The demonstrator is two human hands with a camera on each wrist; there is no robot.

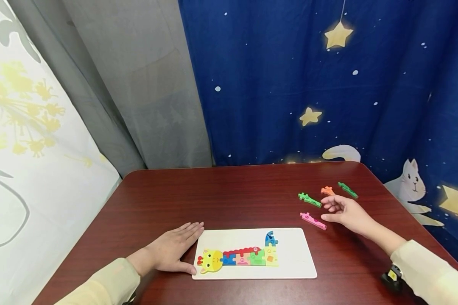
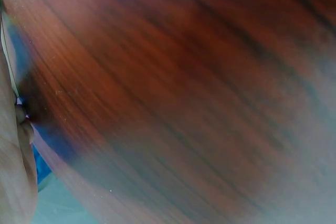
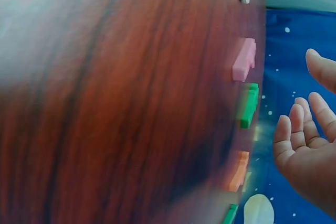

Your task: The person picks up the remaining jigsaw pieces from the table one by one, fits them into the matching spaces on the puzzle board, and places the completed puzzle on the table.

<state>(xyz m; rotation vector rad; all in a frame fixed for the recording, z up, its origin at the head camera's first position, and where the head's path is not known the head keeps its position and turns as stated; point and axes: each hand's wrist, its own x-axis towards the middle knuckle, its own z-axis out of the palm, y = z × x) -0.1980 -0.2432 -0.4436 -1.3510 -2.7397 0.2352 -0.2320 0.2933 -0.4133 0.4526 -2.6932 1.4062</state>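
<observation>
A white puzzle board [image 1: 294, 254] lies near the table's front, with joined pieces forming a giraffe [image 1: 248, 257]: yellow head, multicoloured neck, red mane strip and a blue piece at top right. My left hand [image 1: 177, 248] rests flat at the board's left edge, thumb and fingertips right at its rim. Over the table to the right is my right hand [image 1: 341, 212], fingers loosely bent, thumb apart and nothing held. Beside it lie a pink piece [image 1: 313, 221], a green piece [image 1: 310, 200], an orange piece [image 1: 327, 190] and a farther green piece [image 1: 347, 190]. The right wrist view shows the hand [image 3: 310, 145] apart from them.
The dark red wooden table [image 1: 213, 199] has rounded far corners. Behind it hang a grey curtain [image 1: 149, 84] and a blue starry curtain [image 1: 267, 84]. White patterned fabric [image 1: 42, 190] drapes along the left side.
</observation>
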